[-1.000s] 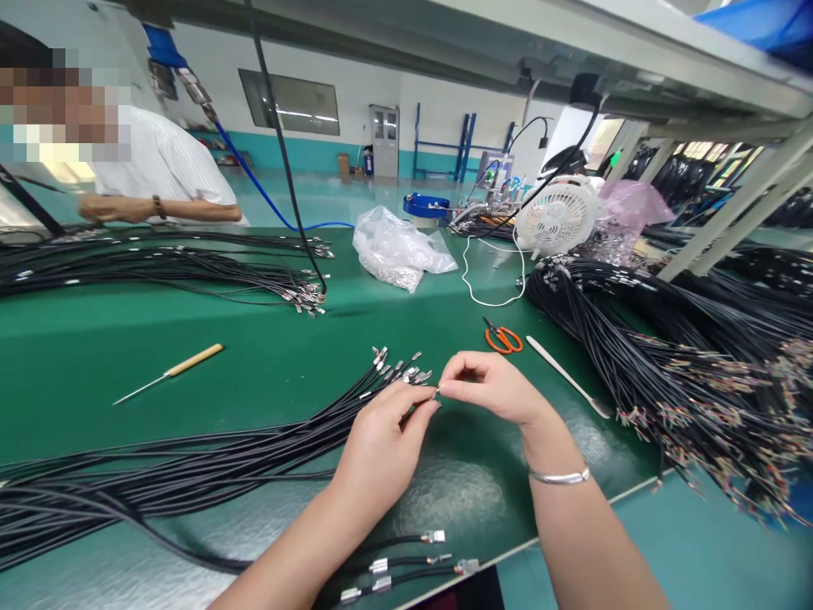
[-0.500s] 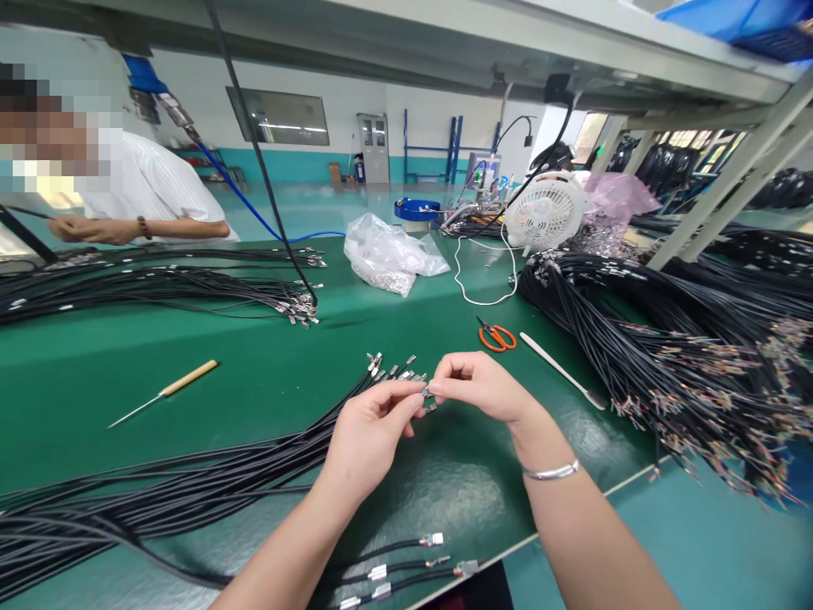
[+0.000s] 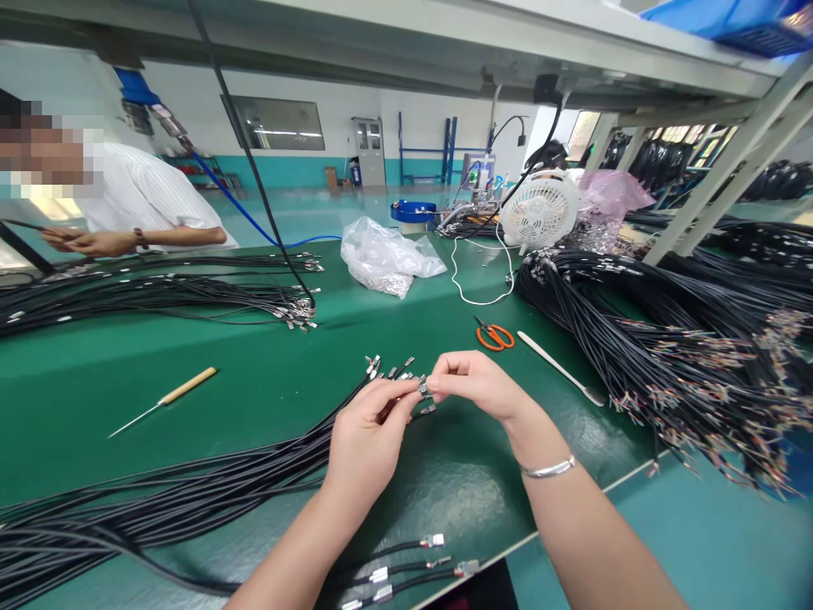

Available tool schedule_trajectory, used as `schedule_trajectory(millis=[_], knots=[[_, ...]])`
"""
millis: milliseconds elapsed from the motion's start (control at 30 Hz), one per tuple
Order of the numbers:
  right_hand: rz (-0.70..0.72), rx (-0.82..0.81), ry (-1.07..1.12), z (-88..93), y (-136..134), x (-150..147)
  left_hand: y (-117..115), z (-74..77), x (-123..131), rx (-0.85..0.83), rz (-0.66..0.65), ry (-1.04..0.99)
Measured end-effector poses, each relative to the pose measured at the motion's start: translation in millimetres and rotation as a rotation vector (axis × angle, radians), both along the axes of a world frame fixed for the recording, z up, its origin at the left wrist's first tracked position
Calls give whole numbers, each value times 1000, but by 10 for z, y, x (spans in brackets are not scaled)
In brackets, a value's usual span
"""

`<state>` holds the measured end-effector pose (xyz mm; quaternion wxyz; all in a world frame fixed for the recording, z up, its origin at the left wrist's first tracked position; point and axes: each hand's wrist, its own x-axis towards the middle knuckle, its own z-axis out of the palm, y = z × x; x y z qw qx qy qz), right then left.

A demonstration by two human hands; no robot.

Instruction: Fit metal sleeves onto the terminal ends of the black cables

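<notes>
Where the two hands meet just above the green tabletop (image 3: 95,356), both grips are closed on one small metal connector (image 3: 423,388). The left hand (image 3: 367,434) pinches it from the left with thumb and fingertips. The right hand (image 3: 481,385) pinches it from the right with thumb and forefinger together. One silver bangle (image 3: 550,467) circles the right wrist.

The connector sits at the tip of a cable from one bundle of black cables (image 3: 209,483). The bundle runs from the lower left to fan out at the hands.

Three more terminated cables (image 3: 406,563) lie at the tabletop's near edge. Just past the right hand lie one pair of orange-handled scissors (image 3: 494,336) and one white spatula tool (image 3: 559,368). One wooden-handled awl (image 3: 168,396) lies well to the left. A large heap of black cables (image 3: 666,339) fills the right side.

Farther back are one clear plastic bag (image 3: 387,254) and one white fan (image 3: 539,212). Across the tabletop, another person's two hands (image 3: 82,243) work at a second cable bundle (image 3: 158,292).
</notes>
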<state>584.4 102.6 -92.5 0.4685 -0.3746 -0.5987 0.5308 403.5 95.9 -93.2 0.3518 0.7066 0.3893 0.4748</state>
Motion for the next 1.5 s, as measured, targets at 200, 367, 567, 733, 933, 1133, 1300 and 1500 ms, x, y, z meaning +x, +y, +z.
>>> schedule_trajectory(millis=[200,367,567,733,933,1133,1300,1500], knots=[[-2,5,4,5,-3,7,14,-30,11,266,-4,86],[20,-3,15,4,-7,-7,7,-19,3,289,-5,91],[25,11,9,37,-24,-22,-30,29,9,68,12,65],[24,24,-7,36,-25,-14,-30,56,14,-60,-24,1],[48,6,-10,28,-15,-15,-15,39,-1,34,4,44],[-11,19,-100,25,-17,8,31,128,-18,-310,-72,29],[9,24,-90,24,-26,2,64,161,-36,-486,-137,-30],[68,6,-45,18,-27,-7,56,150,-39,-524,-198,-104]])
